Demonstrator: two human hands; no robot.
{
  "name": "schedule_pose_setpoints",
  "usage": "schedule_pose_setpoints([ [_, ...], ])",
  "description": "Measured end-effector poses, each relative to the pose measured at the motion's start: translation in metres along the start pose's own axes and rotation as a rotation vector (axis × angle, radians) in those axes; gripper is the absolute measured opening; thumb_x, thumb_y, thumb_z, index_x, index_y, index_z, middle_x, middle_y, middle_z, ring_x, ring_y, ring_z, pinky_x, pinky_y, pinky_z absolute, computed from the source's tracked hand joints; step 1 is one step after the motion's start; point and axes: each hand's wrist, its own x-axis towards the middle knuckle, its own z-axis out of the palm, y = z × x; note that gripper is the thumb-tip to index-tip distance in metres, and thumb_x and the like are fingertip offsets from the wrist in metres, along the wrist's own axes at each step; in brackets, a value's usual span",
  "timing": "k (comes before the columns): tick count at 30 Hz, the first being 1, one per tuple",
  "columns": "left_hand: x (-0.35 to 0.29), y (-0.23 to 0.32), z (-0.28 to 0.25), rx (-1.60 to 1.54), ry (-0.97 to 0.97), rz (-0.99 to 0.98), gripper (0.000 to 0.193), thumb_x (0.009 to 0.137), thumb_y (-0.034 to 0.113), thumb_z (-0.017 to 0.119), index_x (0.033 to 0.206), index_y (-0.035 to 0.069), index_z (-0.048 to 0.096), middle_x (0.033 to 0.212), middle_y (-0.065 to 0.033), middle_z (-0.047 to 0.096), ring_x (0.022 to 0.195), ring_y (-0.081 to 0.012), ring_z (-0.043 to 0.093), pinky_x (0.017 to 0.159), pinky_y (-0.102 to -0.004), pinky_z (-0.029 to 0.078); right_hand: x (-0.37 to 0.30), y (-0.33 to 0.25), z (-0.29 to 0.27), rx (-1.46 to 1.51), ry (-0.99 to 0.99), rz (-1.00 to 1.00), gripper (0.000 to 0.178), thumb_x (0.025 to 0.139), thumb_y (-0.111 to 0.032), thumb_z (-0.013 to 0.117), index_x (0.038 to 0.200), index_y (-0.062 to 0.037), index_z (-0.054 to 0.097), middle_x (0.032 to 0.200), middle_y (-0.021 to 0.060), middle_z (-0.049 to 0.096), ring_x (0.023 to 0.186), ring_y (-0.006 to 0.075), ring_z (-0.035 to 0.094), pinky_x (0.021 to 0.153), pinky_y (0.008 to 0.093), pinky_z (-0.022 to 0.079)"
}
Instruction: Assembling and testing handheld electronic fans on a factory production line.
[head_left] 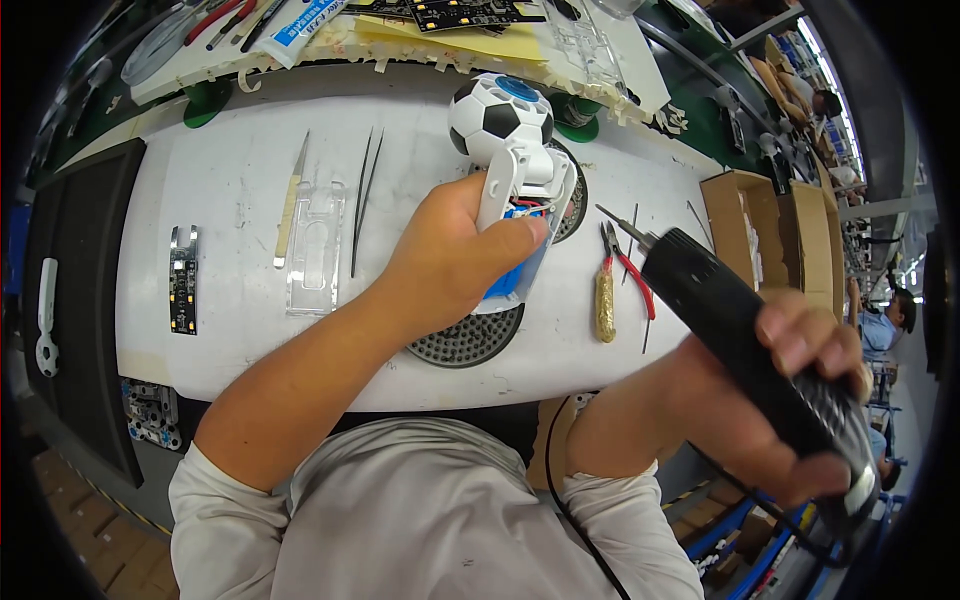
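My left hand (455, 255) grips a white plastic device with a football-patterned ball head (502, 118). The housing stands opened, showing a blue block (508, 280) and thin red and white wires inside, and my thumb presses near them. In my right hand (750, 400) is a black corded electric screwdriver (710, 285), fingers wrapped round its body. Its bit points up and left, apart from the device. Under the device lies a round dark textured pad (468, 340), partly covered by my hand and the housing.
Pliers (606, 290) with red and yellowish handles lie right of the pad. To the left are tweezers (366, 205), a knife (291, 205), a clear plastic tray (316, 250) and a black circuit board (183, 280). A cardboard box (745, 225) stands at right; a raised shelf (400, 48) spans the back.
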Motion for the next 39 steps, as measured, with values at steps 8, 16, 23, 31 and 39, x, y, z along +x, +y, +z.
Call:
schedule_pose_setpoints([
  [8, -0.003, -0.003, 0.002, 0.072, -0.087, -0.024, 0.049, 0.085, 0.022, 0.059, 0.124, -0.006, 0.050, 0.123, -0.0170, 0.057, 0.115, -0.0252, 0.056, 0.102, -0.0380, 0.042, 0.000, -0.004, 0.007, 0.005, -0.072, -0.104, 0.070, 0.066, -0.057, 0.075, 0.101, -0.0074, 0.040, 0.090, 0.0049, 0.044, 0.069, 0.0157, 0.053, 0.062, 0.0303, 0.044],
  [16, -0.009, 0.003, 0.006, 0.129, -0.122, -0.064, 0.043, 0.088, 0.019, 0.059, 0.123, -0.004, 0.051, 0.112, -0.0135, 0.061, 0.103, -0.0209, 0.061, 0.093, -0.0361, 0.048, -0.006, 0.003, 0.011, -0.060, -0.089, -0.100, 0.070, 0.067, -0.061, 0.073, 0.100, -0.0076, 0.043, 0.090, 0.0046, 0.044, 0.069, 0.0162, 0.052, 0.062, 0.0309, 0.044],
  [23, -0.009, 0.008, 0.007, 0.179, -0.117, -0.082, 0.037, 0.090, 0.019, 0.057, 0.120, -0.003, 0.052, 0.104, -0.0115, 0.062, 0.093, -0.0187, 0.063, 0.083, -0.0349, 0.053, -0.010, 0.008, 0.016, -0.037, -0.095, -0.104, 0.073, 0.065, -0.067, 0.071, 0.098, -0.0078, 0.045, 0.090, 0.0047, 0.045, 0.070, 0.0170, 0.053, 0.065, 0.0291, 0.043],
  [31, -0.007, -0.001, 0.012, 0.119, -0.055, 0.040, 0.028, 0.086, 0.019, 0.058, 0.107, -0.001, 0.058, 0.090, -0.0096, 0.070, 0.077, -0.0132, 0.063, 0.068, -0.0294, 0.050, -0.011, 0.000, -0.001, -0.022, -0.027, 0.001, 0.073, 0.064, -0.067, 0.073, 0.095, -0.0081, 0.044, 0.092, 0.0052, 0.046, 0.070, 0.0169, 0.052, 0.066, 0.0276, 0.042],
  [39, -0.006, 0.005, 0.006, 0.096, -0.020, -0.084, 0.040, 0.088, 0.016, 0.055, 0.122, -0.005, 0.049, 0.120, -0.0170, 0.058, 0.093, -0.0271, 0.066, 0.080, -0.0370, 0.055, -0.002, -0.004, 0.000, 0.002, -0.059, -0.120, 0.072, 0.065, -0.066, 0.072, 0.097, -0.0079, 0.045, 0.093, 0.0059, 0.047, 0.072, 0.0176, 0.053, 0.066, 0.0296, 0.044],
])
